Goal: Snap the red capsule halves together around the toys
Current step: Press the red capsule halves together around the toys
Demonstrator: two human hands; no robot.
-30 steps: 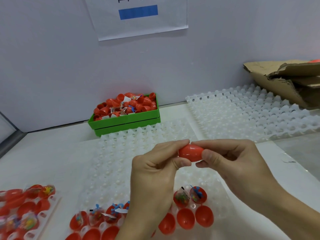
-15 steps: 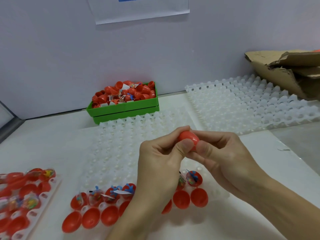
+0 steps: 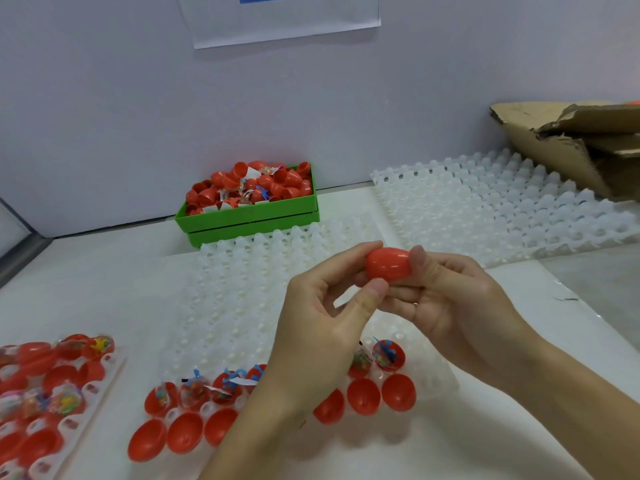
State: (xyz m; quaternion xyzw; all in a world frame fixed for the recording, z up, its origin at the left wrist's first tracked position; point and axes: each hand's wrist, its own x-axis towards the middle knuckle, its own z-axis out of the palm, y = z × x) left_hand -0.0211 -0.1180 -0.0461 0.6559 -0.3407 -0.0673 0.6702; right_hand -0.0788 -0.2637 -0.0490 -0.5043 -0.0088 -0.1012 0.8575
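**One capsule closed in the grip, a row of halves left to pair**

A glossy red egg-shaped plastic capsule (image 3: 389,265) sits pinched between both hands above the white counter (image 3: 86,299). The left hand (image 3: 325,327) holds its near end with thumb and forefinger; the right hand (image 3: 446,299) wraps its far end, thumb on top. It looks fully joined, though the seam is too faint to confirm.

Below the grip, a translucent white dimpled plastic tray (image 3: 242,289) carries open red halves holding bagged toys (image 3: 388,355) and empty red half shells (image 3: 398,391) in front of them, all unjoined. Left of the grip lies a second filled tray (image 3: 52,382). Beyond the grip, a green plastic bin (image 3: 249,216) holds loose stock. Most of the pairing seems to remain.
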